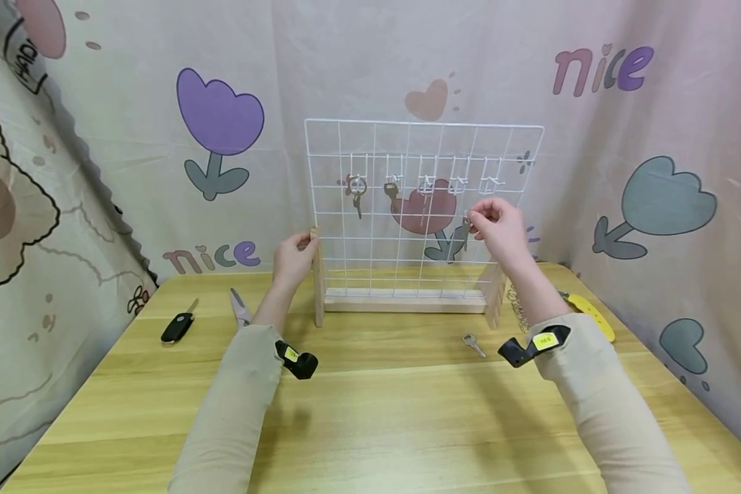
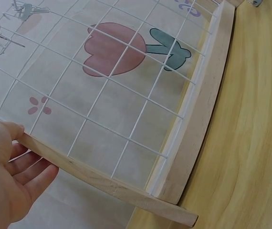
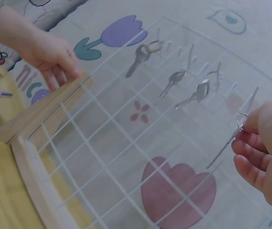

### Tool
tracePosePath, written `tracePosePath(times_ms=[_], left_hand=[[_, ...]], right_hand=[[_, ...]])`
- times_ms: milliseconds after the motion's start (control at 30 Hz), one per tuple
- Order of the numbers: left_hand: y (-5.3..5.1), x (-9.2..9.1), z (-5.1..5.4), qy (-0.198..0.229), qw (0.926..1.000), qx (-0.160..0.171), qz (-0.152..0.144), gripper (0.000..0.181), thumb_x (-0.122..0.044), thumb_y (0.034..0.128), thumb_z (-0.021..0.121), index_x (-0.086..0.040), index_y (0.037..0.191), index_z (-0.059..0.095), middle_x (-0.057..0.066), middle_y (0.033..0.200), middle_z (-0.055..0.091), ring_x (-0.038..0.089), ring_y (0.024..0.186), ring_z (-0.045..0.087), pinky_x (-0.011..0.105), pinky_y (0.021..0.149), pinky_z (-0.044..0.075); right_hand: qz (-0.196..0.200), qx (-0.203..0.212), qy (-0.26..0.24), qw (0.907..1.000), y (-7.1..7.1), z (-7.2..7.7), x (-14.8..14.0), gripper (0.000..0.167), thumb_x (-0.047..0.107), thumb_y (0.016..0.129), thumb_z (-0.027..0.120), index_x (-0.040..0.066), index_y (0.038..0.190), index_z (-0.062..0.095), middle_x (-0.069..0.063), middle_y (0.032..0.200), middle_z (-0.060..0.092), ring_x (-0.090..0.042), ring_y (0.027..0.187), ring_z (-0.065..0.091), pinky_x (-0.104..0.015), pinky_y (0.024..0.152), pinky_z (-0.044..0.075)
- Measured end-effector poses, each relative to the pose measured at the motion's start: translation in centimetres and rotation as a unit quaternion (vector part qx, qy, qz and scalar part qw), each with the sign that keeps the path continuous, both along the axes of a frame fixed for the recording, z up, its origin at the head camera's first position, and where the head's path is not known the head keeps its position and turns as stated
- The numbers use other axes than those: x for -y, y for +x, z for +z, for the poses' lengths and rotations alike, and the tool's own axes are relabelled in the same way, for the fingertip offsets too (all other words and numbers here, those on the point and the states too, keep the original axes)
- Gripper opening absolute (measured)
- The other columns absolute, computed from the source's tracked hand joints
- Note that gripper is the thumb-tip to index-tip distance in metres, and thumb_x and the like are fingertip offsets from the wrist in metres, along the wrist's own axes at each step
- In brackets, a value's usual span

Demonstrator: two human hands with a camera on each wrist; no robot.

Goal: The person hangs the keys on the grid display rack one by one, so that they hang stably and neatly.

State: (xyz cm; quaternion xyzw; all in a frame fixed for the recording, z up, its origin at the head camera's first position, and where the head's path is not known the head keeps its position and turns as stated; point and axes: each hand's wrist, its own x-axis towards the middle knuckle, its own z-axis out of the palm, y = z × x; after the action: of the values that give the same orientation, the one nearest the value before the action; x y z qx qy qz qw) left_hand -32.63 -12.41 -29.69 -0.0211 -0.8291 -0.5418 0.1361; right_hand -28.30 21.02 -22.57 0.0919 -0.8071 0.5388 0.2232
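Observation:
A white wire grid rack (image 1: 379,239) stands upright on a wooden base (image 1: 404,303). My left hand (image 1: 294,259) grips the top of the rack's left wooden post (image 2: 109,190) between thumb and fingers. At the grid's right side, my right hand (image 1: 500,230) pinches the small metal ring (image 3: 241,120) of a key (image 3: 220,153), which dangles before the wires. Further left, keys hang on the row of white hooks: one on a ring (image 3: 138,60), a second key (image 3: 172,84) and a third key (image 3: 196,95). Hooks (image 1: 490,184) at the right carry no key.
A loose key (image 1: 473,344) lies on the table (image 1: 370,418) before the rack. To the left are a black car key (image 1: 178,327) and scissors (image 1: 239,307), partly behind my left arm. A yellow-handled tool (image 1: 593,317) and several metal rings (image 1: 517,309) lie by my right forearm.

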Motion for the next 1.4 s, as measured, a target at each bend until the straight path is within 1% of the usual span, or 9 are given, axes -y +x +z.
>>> tracePosePath(times_ms=[167,367,567,733,900,1067,1133,1300,1400], left_hand=[[0.1,0.1,-0.2,0.002,1.0,0.001,0.0,0.042,-0.027,0.0955,0.051,0.0,0.127,0.053,0.017,0.122,0.056,0.029,0.112,0.052,0.039,0.091,0.046],[0.2,0.1,-0.3,-0.005,1.0,-0.007,0.003,0.042,-0.027,0.0954,0.052,0.001,0.127,0.053,0.018,0.121,0.057,0.03,0.112,0.053,0.039,0.092,0.046],[0.1,0.1,-0.4,-0.005,0.9999,-0.008,0.005,0.042,-0.025,0.0956,0.051,0.002,0.127,0.052,0.019,0.121,0.057,0.03,0.112,0.053,0.039,0.092,0.046],[0.2,0.1,-0.3,-0.004,0.9999,-0.009,0.007,0.042,-0.026,0.0952,0.052,0.001,0.127,0.053,0.018,0.121,0.057,0.029,0.112,0.053,0.038,0.091,0.047],[0.4,-0.1,-0.2,-0.008,0.9997,-0.02,0.011,0.043,-0.029,0.0948,0.052,0.001,0.126,0.054,0.018,0.119,0.058,0.029,0.111,0.054,0.036,0.091,0.047],[0.1,0.0,-0.2,-0.006,0.9998,-0.016,0.006,0.042,-0.027,0.0954,0.051,0.0,0.127,0.053,0.018,0.121,0.057,0.029,0.113,0.052,0.038,0.094,0.045],[0.0,0.0,-0.2,-0.006,0.9999,-0.012,0.006,0.042,-0.027,0.0956,0.051,0.0,0.128,0.053,0.018,0.122,0.057,0.029,0.114,0.052,0.039,0.094,0.044],[0.0,0.0,-0.2,-0.005,1.0,-0.004,0.006,0.042,-0.027,0.0955,0.051,0.0,0.128,0.052,0.017,0.122,0.056,0.029,0.113,0.052,0.038,0.093,0.046],[0.0,0.0,-0.1,-0.005,1.0,-0.007,0.004,0.042,-0.026,0.0955,0.051,0.0,0.128,0.052,0.018,0.122,0.056,0.029,0.113,0.053,0.038,0.092,0.046]], right_hand=[[-0.014,-0.017,-0.014,0.9997,0.1,1.3,0.3,0.018,0.009,0.091,0.056,-0.007,0.1,0.055,0.001,0.078,0.056,-0.006,0.064,0.055,-0.017,0.06,0.049],[-0.037,-0.026,-0.018,0.9988,0.0,2.4,0.9,0.017,0.01,0.091,0.057,-0.004,0.099,0.057,-0.001,0.08,0.058,-0.006,0.064,0.056,-0.016,0.06,0.048],[-0.059,-0.039,-0.035,0.9969,-0.5,2.9,1.4,0.014,0.008,0.089,0.057,-0.004,0.096,0.058,0.003,0.074,0.056,-0.003,0.058,0.057,-0.014,0.056,0.047],[-0.088,-0.039,-0.036,0.9947,-0.7,3.1,1.9,0.013,0.011,0.09,0.057,-0.001,0.095,0.059,0.002,0.076,0.056,-0.004,0.058,0.057,-0.013,0.056,0.047],[-0.098,-0.04,-0.028,0.994,-1.0,3.2,2.0,0.013,0.013,0.09,0.057,0.001,0.094,0.06,0.001,0.078,0.056,-0.007,0.06,0.058,-0.013,0.057,0.046],[-0.097,-0.038,-0.005,0.9945,-1.2,3.0,2.0,0.015,0.013,0.09,0.057,0.0,0.095,0.06,0.0,0.078,0.056,-0.014,0.065,0.061,-0.014,0.058,0.047],[-0.093,-0.038,-0.003,0.995,-1.3,2.8,2.0,0.016,0.013,0.09,0.057,-0.001,0.096,0.06,0.0,0.078,0.056,-0.013,0.064,0.06,-0.014,0.058,0.047],[-0.079,-0.035,-0.016,0.9961,-1.4,2.0,1.8,0.016,0.012,0.089,0.058,-0.003,0.096,0.06,0.001,0.075,0.056,-0.003,0.057,0.056,-0.013,0.055,0.046],[-0.076,-0.024,-0.016,0.9967,-1.3,1.5,1.6,0.016,0.011,0.089,0.058,-0.003,0.096,0.06,0.002,0.075,0.056,-0.005,0.058,0.057,-0.014,0.055,0.047]])
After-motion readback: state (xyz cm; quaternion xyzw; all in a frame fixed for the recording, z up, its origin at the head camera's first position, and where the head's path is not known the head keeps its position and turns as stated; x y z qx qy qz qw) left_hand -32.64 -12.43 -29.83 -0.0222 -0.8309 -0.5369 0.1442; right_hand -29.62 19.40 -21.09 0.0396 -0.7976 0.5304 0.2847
